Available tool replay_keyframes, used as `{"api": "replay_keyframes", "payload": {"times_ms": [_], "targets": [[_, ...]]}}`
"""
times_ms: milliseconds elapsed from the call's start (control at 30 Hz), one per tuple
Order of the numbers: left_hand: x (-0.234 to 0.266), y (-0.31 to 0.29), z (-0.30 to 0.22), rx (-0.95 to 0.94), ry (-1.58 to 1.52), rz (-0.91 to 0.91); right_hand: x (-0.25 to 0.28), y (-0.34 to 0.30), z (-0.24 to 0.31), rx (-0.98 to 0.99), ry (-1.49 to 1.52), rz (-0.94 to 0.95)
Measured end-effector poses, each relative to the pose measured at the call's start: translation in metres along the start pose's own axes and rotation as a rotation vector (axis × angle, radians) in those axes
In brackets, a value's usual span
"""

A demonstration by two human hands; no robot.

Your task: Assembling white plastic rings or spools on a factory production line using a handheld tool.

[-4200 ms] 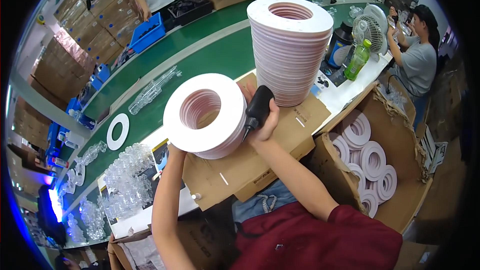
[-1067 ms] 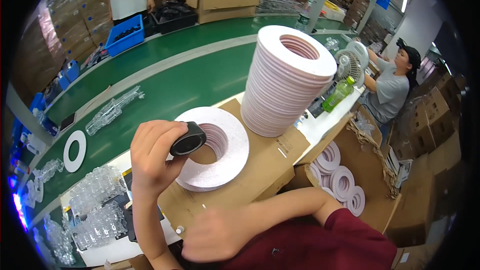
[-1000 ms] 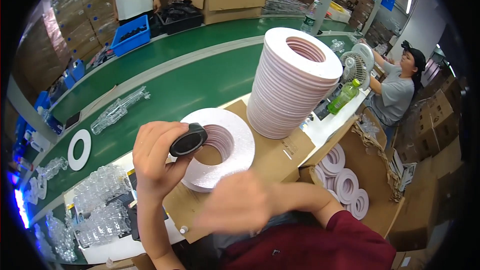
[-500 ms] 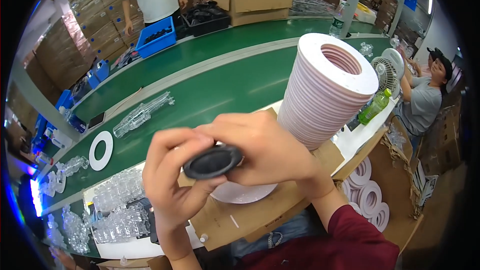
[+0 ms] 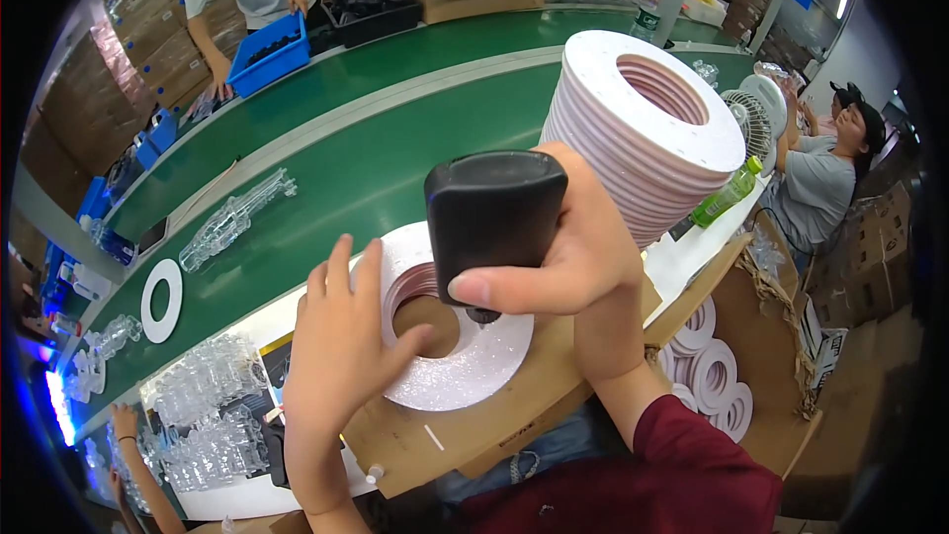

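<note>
My right hand [image 5: 593, 247] is closed around a black power screwdriver [image 5: 489, 213], its blocky end turned up toward me and a short dark tip pointing down. Below it, a short stack of glittery white rings [image 5: 484, 361] with a pinkish inner wall lies on a brown cardboard sheet [image 5: 420, 445]. My left hand [image 5: 341, 346] is open, fingers spread, over the left side of these rings; whether it touches them I cannot tell. Just beyond my right hand stands a tall stack of the same white rings [image 5: 593, 89].
Clear plastic parts [image 5: 208, 376] lie in rows at left, beside another person's arm [image 5: 148, 475]. One white ring [image 5: 161, 302] and a clear part [image 5: 237, 218] rest on the green conveyor [image 5: 346, 178]. At right are a box of rings [image 5: 761, 326], a green bottle [image 5: 727, 193] and a fan [image 5: 756, 119].
Both hands were together around a black oval-ended thing. Now my left hand has opened away, and my right holds the screwdriver over the rings. The person opposite has reached to the blue bin.
</note>
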State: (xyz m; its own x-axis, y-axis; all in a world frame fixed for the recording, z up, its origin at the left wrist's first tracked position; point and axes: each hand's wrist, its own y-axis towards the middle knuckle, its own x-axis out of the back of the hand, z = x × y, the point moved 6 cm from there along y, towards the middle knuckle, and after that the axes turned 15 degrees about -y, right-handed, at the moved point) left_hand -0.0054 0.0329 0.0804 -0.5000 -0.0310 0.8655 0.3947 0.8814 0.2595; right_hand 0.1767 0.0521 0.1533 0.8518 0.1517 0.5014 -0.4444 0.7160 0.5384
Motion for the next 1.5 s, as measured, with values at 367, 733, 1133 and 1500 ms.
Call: {"api": "replay_keyframes", "payload": {"times_ms": [367,733,1133,1500], "targets": [[-0.012,0.008,0.025,0.11,-0.219,0.177,-0.022,0.018,-0.025,0.071,0.708,-0.042],[-0.008,0.012,0.03,-0.009,-0.253,0.094,-0.045,0.032,-0.057,0.054,0.929,-0.003],[0.003,0.005,0.041,0.251,0.143,-0.032,-0.062,0.017,-0.024,-0.009,0.948,0.276],[-0.002,0.009,0.04,0.247,0.106,0.008,-0.077,0.017,-0.042,-0.217,1.115,0.357]]}}
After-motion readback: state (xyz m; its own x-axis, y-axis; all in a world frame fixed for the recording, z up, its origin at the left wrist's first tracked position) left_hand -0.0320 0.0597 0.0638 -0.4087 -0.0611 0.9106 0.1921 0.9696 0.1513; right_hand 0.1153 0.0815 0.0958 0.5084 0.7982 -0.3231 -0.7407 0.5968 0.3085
